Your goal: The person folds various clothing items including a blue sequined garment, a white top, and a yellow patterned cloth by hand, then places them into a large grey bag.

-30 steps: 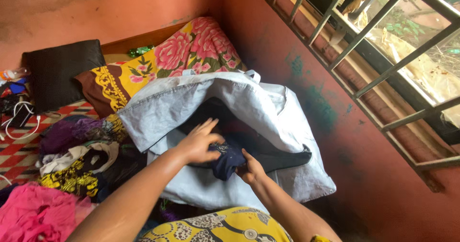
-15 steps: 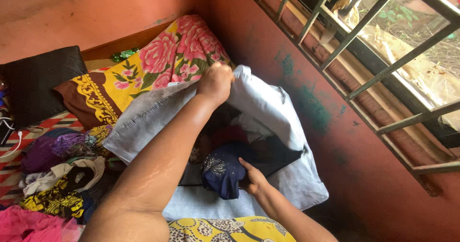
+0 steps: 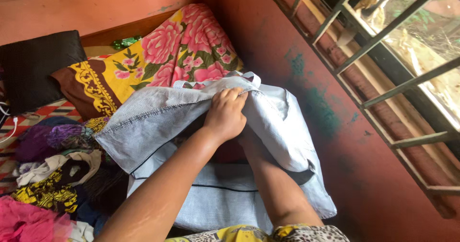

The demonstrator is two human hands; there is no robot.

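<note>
— What's over at the left edge of the frame?

— A black cushion (image 3: 36, 64) in the upper left, and under it a heap of clothes (image 3: 52, 175) running down to the lower left corner: purple, yellow-and-black, pink.

— And moving toward the middle?

— A flowered cloth (image 3: 177, 50), yellow with big pink blooms, lies along the top centre. Just below it sits the big pale woven bag (image 3: 215, 199), filling the centre and lower middle.

— Where are the hands?

— The left hand (image 3: 226, 113) is at the centre, fingers curled tight round the upper flap of the bag near its mouth, pinching the fabric. The bag's flap lies under and around that hand.

— The right one?

— The right forearm (image 3: 270, 184) goes up from the bottom of the frame into the bag's opening, just right of the left hand. That hand is hidden inside, so I cannot tell how it's set.

— Farther right?

— The orange wall (image 3: 335, 103), then the barred window (image 3: 397, 45) in the upper right corner.
</note>
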